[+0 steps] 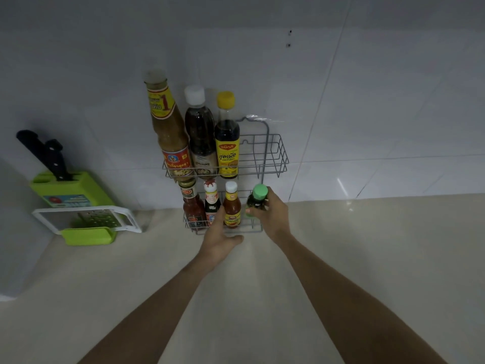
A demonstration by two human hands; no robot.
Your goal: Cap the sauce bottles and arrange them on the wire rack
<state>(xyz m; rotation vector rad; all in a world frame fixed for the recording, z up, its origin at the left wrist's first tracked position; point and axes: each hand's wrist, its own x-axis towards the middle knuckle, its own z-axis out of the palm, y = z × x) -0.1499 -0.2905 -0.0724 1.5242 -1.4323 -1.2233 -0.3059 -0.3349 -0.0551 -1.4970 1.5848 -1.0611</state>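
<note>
A grey two-tier wire rack [273,153] hangs on the tiled wall. Its upper shelf holds three tall capped bottles: a brown sauce bottle [168,127], a dark bottle with a white cap [200,132] and a yellow-capped bottle [227,137]. On the lower shelf stand three small capped bottles [232,206]. My right hand [270,214] grips a small dark bottle with a green cap [257,199] at the lower shelf's right end. My left hand [220,240] rests at the lower shelf's front rail, fingers against the wire; I cannot see whether it grips.
A green knife block [76,187] with black-handled knives stands at the left on the beige counter [367,258]. In front of it lies a white and green grater [89,222]. The upper shelf's right half has no bottles.
</note>
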